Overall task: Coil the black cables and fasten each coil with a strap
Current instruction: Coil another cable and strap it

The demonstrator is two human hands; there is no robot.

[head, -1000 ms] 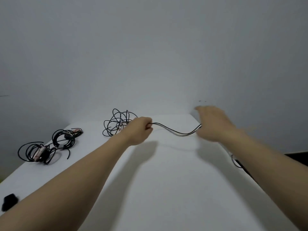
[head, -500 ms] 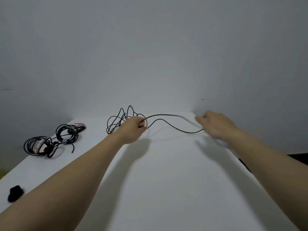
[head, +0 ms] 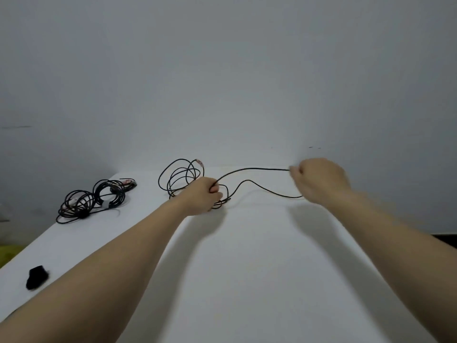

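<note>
White table [head: 259, 280]: fills the lower frame.
My left hand [head: 201, 198], centre: fingers curled tight round the gathered loops of the black cable [head: 178, 179], which fan out to its upper left.
My right hand [head: 321, 180], centre right, slightly blurred: fingers curled, pinching a free run of that cable; a slack strand sags between both hands.
Two coiled cables [head: 91, 199], middle left, lying on the table and touching each other.
Black strap [head: 37, 277], lower left, lying alone.
</note>
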